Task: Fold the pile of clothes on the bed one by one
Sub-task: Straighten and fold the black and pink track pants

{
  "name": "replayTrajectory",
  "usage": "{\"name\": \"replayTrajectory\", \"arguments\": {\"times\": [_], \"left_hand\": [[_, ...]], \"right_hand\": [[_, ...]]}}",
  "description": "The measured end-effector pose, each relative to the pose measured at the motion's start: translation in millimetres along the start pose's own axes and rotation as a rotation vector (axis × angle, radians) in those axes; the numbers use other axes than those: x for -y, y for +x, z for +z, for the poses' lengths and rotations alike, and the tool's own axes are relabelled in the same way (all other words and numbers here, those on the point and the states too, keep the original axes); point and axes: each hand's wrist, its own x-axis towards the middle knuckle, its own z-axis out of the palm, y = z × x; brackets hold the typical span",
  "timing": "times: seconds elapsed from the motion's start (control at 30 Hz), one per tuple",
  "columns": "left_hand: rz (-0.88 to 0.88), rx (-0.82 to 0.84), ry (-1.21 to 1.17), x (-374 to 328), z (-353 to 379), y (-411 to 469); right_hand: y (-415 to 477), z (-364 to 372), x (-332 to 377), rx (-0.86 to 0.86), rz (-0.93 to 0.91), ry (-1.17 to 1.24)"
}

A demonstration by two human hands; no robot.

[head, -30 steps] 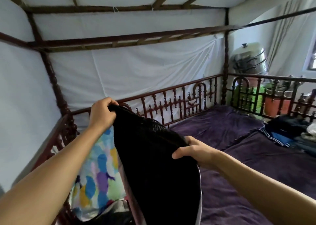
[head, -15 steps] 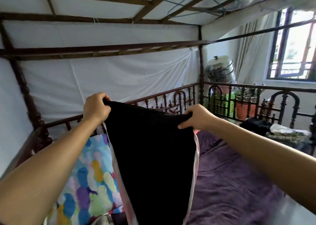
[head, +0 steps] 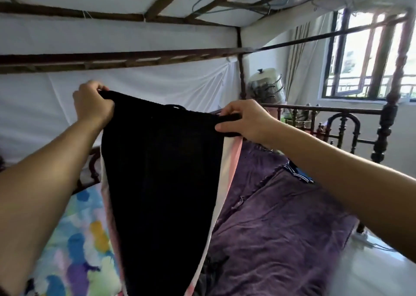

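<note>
Gripping the black garment (head: 162,172) by its top edge with curled fingers, the left hand (head: 93,103) and right hand (head: 243,121) have levelled it above the bed (head: 281,217), ready for folding.

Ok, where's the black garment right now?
Head view, centre: the black garment hangs in the air, its top edge gripped by the left hand and right hand, above the purple bedspread, right of the colourful fabric.
</note>
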Motion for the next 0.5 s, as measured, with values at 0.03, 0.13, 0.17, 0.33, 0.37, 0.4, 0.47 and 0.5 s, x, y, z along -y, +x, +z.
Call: {"name": "replayTrajectory", "arguments": {"times": [0.03, 0.13, 0.17, 0.33, 0.37, 0.4, 0.47, 0.5], "left_hand": [[0.003, 0.044, 0.031, 0, 18, -6], [-0.013, 0.180, 0.107, -1, 82, -33], [-0.022, 0.218, 0.123, -4, 105, -42], [0.020, 0.330, 0.186, -49, 233, -77], [0.033, 0.347, 0.184, -63, 261, -81], [0.043, 0.365, 0.179, -78, 290, -86], [0.043, 0.399, 0.163, -107, 349, -96], [0.041, 0.418, 0.154, -122, 380, -102]], "right_hand": [[-1, -1, -19, -0.014, 0.020, -0.068], [-7, -10, -83, -0.004, 0.086, -0.277], [-9, -17, -104, -0.001, 0.114, -0.326], [-15, -70, -215, -0.063, 0.219, -0.428], [-14, -85, -238, -0.081, 0.235, -0.435], [-13, -101, -261, -0.096, 0.252, -0.441], [-8, -133, -309, -0.113, 0.295, -0.441], [-5, -149, -334, -0.115, 0.318, -0.439]]}}
